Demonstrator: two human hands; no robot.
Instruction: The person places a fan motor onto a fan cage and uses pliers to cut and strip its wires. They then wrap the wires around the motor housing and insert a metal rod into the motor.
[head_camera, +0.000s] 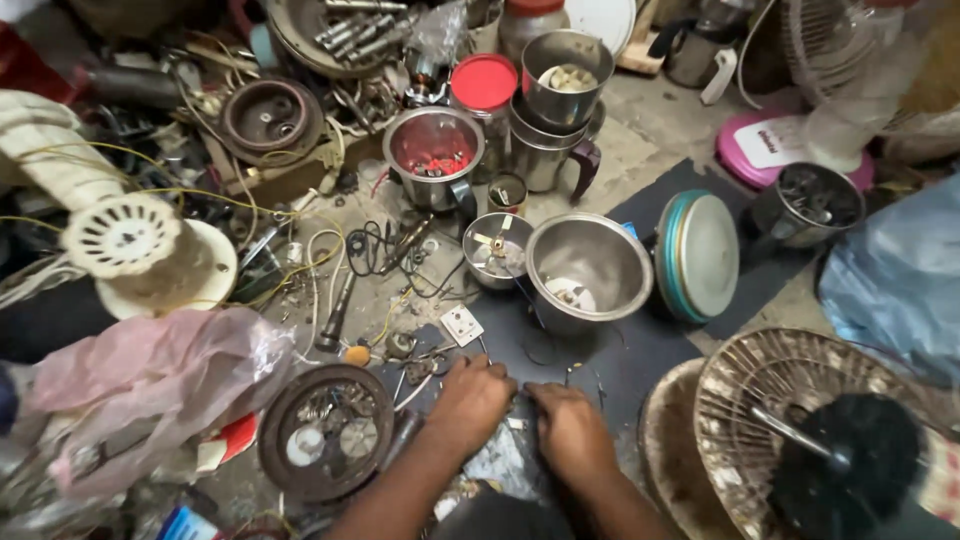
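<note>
My left hand rests knuckles-up on a dark mat, fingers curled down among small screws and metal bits. My right hand lies beside it, almost touching, fingers also bent onto the mat; what either hand holds is hidden under the fingers. Just beyond the left hand lies a small white square switch plate. A large steel mixer jar with a blade at its bottom lies ahead of both hands, and a smaller steel jar with a blade stands beside it.
A round rusty motor housing sits left of my left arm. A dusty fan guard with motor is at the right. A pink plastic bag, white fan part, wires, a screwdriver, steel jars, stacked lids crowd the floor.
</note>
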